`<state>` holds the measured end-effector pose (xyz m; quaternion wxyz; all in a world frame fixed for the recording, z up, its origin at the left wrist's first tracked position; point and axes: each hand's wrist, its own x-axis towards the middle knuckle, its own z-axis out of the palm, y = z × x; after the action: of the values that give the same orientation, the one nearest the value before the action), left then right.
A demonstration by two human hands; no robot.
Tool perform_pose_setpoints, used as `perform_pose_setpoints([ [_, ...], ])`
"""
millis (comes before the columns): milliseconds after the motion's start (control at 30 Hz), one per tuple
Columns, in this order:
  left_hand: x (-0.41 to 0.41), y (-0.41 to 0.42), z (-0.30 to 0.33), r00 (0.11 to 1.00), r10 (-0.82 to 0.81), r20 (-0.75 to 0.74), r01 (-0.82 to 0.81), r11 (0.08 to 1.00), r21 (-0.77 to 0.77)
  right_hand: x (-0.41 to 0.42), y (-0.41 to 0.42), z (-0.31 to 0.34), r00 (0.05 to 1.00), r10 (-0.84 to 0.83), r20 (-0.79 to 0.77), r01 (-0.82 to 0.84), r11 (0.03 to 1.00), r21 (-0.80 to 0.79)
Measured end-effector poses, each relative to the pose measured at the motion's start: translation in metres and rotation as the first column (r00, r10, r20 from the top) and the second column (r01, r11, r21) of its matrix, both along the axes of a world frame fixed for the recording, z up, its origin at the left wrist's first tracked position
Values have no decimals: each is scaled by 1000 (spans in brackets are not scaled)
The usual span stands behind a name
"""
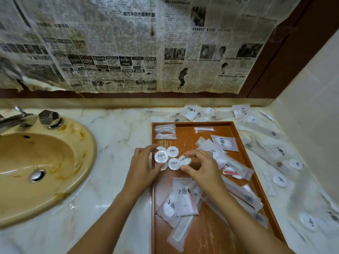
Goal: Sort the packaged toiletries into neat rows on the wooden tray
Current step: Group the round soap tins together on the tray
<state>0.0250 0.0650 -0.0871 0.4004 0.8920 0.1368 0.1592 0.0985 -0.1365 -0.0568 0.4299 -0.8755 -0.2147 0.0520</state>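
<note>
The marble worktop carries a yellowish sink on the left and, to the right, the wooden tray, a long flat board with a low raised rim that looks stiff and steady enough to stay put while things are slid about on it. On the tray and spilling onto the worktop beyond its right and far edges lie the packaged toiletries: long clear sleeves near the right rim, which will likely be light, floppy and slick, best lifted near the middle so they do not droop; flat white sachets heaped at the near middle, soft and crinkly, easy to pinch by a corner or edge; a small stack of floss picks in bags at the far left corner, already lined up. Smallest are the round soap discs clustered by the left rim — firm little pucks in smooth wrap, probably light but prone to skid, so the rim is the place to take them. The left hand has its fingers curled round one disc at its edge, and the right hand pinches another disc between thumb and fingertips — both over the tray's left middle.
</note>
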Motion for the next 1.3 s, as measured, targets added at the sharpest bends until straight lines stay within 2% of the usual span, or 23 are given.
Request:
perform_pose_setpoints([
  [433,36,25,-17,978,-49,-201,50,999,-3,39,21,-11,999,32,26,-33,998,58],
  [1133,45,25,-12,974,-100,-202,147,961,234,59,37,-27,997,75,-16,-74,996,52],
  [1300,48,27,-10,970,-108,-217,157,962,225,62,42,-31,997,74,-29,-72,997,35],
])
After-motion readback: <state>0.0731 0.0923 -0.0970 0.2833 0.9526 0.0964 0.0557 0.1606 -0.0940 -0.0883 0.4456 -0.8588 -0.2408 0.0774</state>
